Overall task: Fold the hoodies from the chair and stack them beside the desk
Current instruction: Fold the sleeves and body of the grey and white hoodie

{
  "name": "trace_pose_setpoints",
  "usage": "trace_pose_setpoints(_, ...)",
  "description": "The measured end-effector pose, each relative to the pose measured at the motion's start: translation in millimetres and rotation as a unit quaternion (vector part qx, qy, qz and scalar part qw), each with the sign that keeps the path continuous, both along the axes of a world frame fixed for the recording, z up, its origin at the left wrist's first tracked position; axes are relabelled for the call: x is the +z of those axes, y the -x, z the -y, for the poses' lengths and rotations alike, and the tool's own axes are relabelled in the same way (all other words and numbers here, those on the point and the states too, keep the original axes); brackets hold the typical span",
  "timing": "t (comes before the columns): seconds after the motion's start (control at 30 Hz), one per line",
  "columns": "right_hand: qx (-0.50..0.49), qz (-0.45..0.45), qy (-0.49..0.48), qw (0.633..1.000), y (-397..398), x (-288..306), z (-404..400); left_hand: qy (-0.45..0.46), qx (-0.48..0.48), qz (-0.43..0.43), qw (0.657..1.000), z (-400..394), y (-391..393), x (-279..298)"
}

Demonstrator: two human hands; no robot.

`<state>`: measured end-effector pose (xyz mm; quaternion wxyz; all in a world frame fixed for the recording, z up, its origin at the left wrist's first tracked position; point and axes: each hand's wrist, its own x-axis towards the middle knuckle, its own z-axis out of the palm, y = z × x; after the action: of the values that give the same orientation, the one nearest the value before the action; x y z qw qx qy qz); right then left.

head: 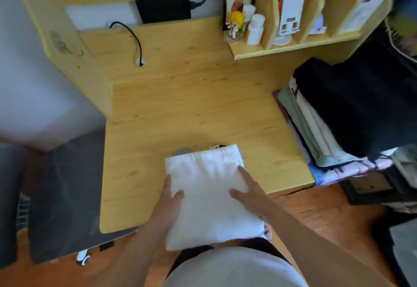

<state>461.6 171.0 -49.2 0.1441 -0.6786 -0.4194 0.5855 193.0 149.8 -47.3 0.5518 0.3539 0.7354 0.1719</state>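
A folded white hoodie [207, 180] is held over the front edge of the wooden desk [180, 110], its near end sticking out past the edge toward me. My left hand [168, 205] grips its left side, thumb on top and fingers underneath. My right hand [248, 190] grips its right side the same way, thumb lying on the cloth. A stack of folded garments [320, 126] in white, pale green and black sits at the desk's right edge. The grey chair [65, 192] stands at the left.
A shelf unit [293, 45] at the back right holds bottles, a small figurine and a picture frame. A black cable [133, 36] loops out of a hole in the desk. Dark clutter fills the floor at the far right.
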Motion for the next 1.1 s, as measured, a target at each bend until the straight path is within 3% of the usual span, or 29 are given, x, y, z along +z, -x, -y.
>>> trace_pose_setpoints(0.1, 0.010, 0.009, -0.048, 0.999, -25, 0, -6, -0.052, 0.032, 0.033, 0.998, 3, -23, 18)
trace_pose_setpoints(0.27, 0.048, 0.042, -0.126, 0.990, -78, 111, -32, -0.172, 0.045, 0.016, 0.984, -34, -84, 85)
trace_pose_setpoints(0.4, 0.042, 0.075, -0.246, 0.966, -163, 178, -50, -0.240, 0.047, 0.079, 0.966, -60, -165, 147)
trace_pose_setpoints(0.53, 0.020, 0.065, -0.292, 0.954, -268, 239, -72, -0.313, 0.066, 0.127, 0.939, -90, -268, 200)
trace_pose_setpoints(0.77, -0.026, 0.010, -0.348, 0.937, -404, 341, -153, -0.384, 0.054, 0.119, 0.914, -168, -400, 311)
trace_pose_setpoints(0.9, -0.004, 0.039, -0.307, 0.951, -441, 318, -204, -0.384, 0.062, 0.055, 0.920, -205, -445, 289)
trace_pose_setpoints(1.0, 0.074, 0.152, -0.190, 0.967, -452, 234, -219, -0.229, -0.014, -0.025, 0.973, -205, -467, 209)
trace_pose_setpoints(1.1, 0.099, 0.200, -0.095, 0.970, -451, 174, -211, -0.099, -0.088, -0.108, 0.985, -195, -475, 156)
